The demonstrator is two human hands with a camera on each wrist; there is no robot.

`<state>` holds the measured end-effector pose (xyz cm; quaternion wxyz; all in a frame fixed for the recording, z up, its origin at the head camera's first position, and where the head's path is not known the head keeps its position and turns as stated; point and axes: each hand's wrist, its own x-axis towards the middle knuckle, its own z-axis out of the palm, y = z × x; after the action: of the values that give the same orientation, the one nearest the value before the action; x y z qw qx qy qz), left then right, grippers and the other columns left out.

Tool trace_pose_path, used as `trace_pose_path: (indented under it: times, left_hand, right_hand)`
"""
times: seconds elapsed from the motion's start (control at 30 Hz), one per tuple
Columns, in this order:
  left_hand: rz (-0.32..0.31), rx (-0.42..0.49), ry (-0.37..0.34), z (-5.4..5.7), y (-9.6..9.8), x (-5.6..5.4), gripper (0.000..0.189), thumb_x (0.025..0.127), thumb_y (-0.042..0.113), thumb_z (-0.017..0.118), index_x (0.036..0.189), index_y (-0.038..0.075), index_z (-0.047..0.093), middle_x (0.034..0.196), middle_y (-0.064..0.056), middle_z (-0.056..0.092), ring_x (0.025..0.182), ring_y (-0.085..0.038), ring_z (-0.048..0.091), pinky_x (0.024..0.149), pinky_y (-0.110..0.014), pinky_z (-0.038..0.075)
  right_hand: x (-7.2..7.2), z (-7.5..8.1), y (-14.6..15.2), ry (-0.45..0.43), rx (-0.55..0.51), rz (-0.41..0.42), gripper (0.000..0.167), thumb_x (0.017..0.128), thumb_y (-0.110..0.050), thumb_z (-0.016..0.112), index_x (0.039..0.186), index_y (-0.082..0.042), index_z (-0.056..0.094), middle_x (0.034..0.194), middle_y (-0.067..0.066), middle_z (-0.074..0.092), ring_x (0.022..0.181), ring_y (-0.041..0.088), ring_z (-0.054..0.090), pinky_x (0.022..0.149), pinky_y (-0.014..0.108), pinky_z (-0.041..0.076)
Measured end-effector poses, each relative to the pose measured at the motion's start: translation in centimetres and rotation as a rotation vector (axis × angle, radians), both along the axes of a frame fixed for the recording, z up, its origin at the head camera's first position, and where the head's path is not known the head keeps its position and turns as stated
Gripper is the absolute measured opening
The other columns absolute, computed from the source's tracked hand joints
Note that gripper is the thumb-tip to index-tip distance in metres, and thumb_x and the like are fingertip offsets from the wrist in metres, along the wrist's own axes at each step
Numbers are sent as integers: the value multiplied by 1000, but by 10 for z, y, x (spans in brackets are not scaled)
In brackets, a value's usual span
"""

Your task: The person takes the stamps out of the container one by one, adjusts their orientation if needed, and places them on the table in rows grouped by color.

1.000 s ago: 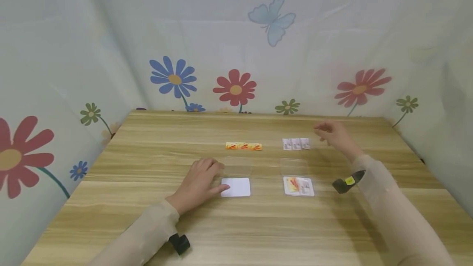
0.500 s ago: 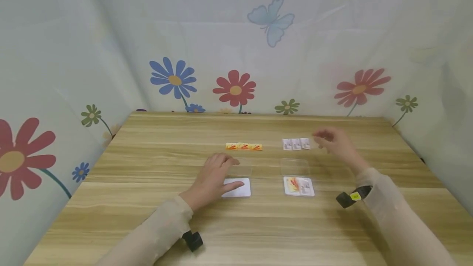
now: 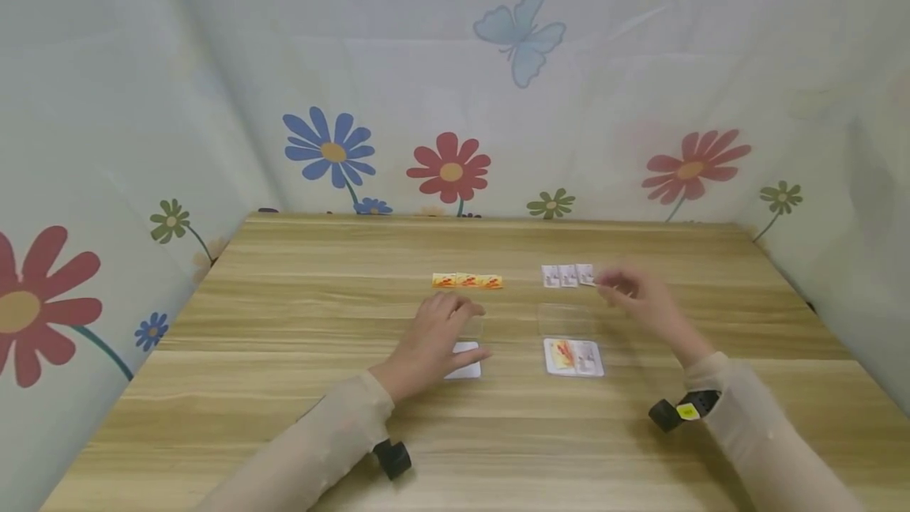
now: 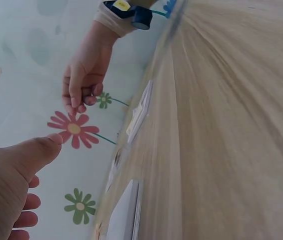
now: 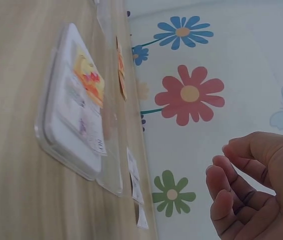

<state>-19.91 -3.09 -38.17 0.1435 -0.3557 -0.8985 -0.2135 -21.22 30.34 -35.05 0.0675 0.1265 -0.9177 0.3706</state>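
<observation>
My left hand (image 3: 430,342) hovers over the left flat white case (image 3: 465,366) and hides part of it, thumb apart from the fingers. My right hand (image 3: 647,310) is just right of a row of small white printed packets (image 3: 567,276). In the right wrist view the fingers of that right hand (image 5: 254,187) are loosely bent with nothing between them. Between the hands lies a second white case (image 3: 573,358), bearing one yellow-orange packet (image 5: 88,77) and one white printed packet (image 5: 81,107) side by side. Its clear lid (image 3: 565,320) lies folded back behind it.
A row of yellow-orange packets (image 3: 467,281) lies on the wooden table (image 3: 320,259), behind the left case. The left case's clear lid (image 3: 471,328) is partly covered by the hand. A flower-printed curtain (image 3: 398,85) stands along the table's back and sides.
My left hand has moved right, from the left case's edge to over it. The right hand has shifted slightly toward me and left, closer to the white packets. The packets and cases look unmoved.
</observation>
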Motion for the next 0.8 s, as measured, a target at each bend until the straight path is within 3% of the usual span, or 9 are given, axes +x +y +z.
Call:
trace_pose_path:
  times: [0.23,0.43,0.8]
  left_hand:
    - [-10,-46,-25,2,14,-4,53,81,45,73,120,12,59,117,-3,56,115,-21,50,105,-40,39]
    - [-19,-106,-52,1,29,-4,54,82,47,71,123,14,59,118,-3,57,114,-21,50,103,-38,40]
    - [-72,-204,23,-15,51,-4,55,82,52,68,119,12,60,110,-1,57,105,-17,53,97,-34,41]
  right_hand:
    - [13,-8,-3,-23,-1,-5,23,91,-8,61,113,2,62,105,18,67,85,17,59,72,23,49]
    - [20,-13,-4,-21,-30,31,23,90,-10,64,111,1,64,104,17,68,84,7,57,73,22,48]
    - [23,-25,-11,-67,4,37,20,91,-12,63,108,-2,66,102,11,69,84,11,58,73,23,48]
